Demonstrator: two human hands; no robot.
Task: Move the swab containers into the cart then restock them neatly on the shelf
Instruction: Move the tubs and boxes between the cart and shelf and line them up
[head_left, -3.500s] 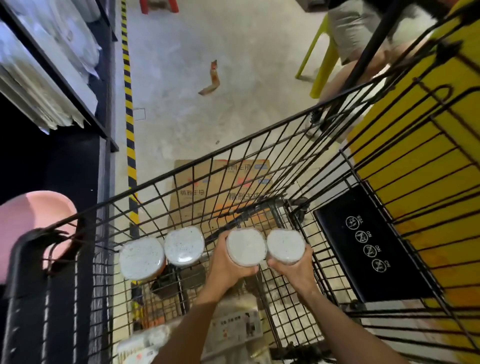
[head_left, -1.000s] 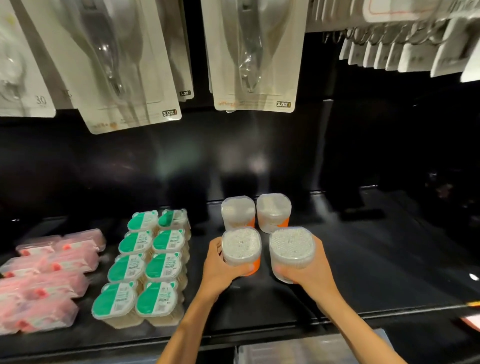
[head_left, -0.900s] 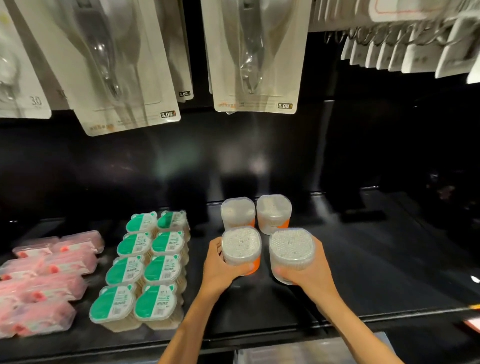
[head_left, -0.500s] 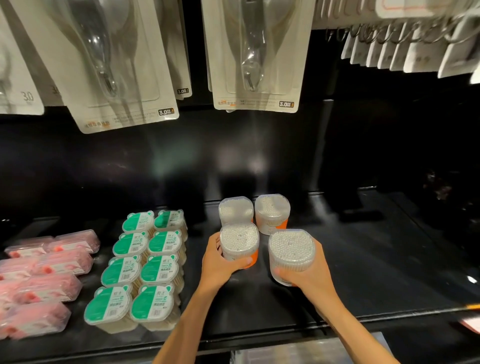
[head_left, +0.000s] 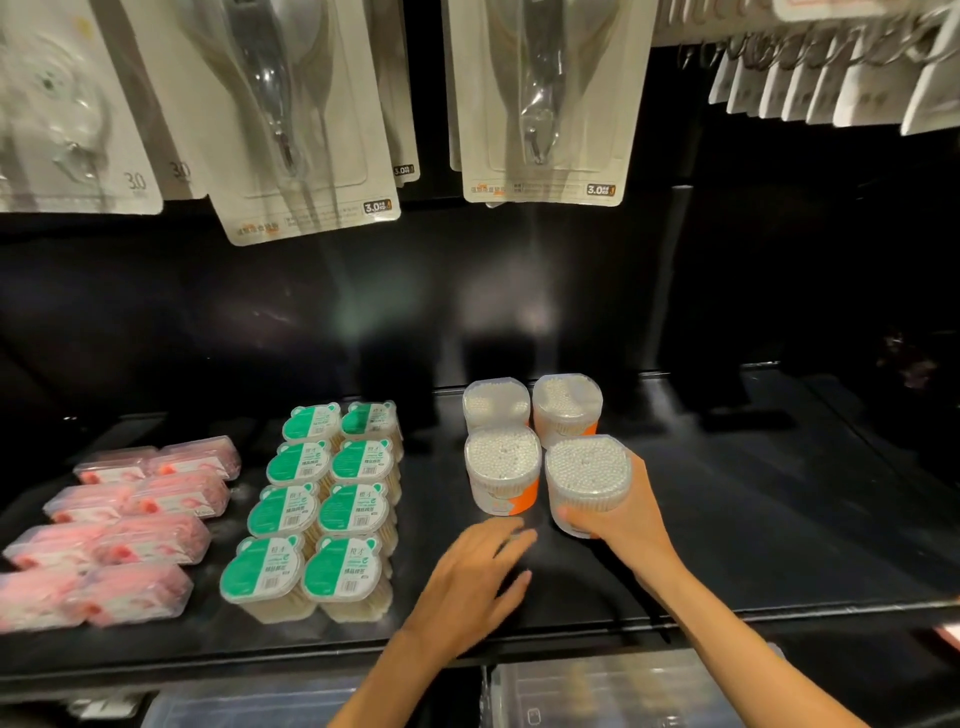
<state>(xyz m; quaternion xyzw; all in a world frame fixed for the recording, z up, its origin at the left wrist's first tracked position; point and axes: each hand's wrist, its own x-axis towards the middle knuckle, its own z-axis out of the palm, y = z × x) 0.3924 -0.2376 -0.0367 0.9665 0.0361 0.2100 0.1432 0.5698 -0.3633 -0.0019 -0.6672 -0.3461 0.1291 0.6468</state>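
Right hand (head_left: 631, 519) grips swab container (head_left: 588, 480), seemingly tilted; left hand (head_left: 475, 577) empty.

2 bare forearms, no sleeves in view, left hand (head_left: 475, 577) and right hand (head_left: 621, 519) — ungloved, ringless

The swab containers (head_left: 503, 470) are clear, glossy plastic. The black shelf (head_left: 727, 519) looks smooth and faintly shiny. The hanging packs (head_left: 540, 104) have matt card backs.
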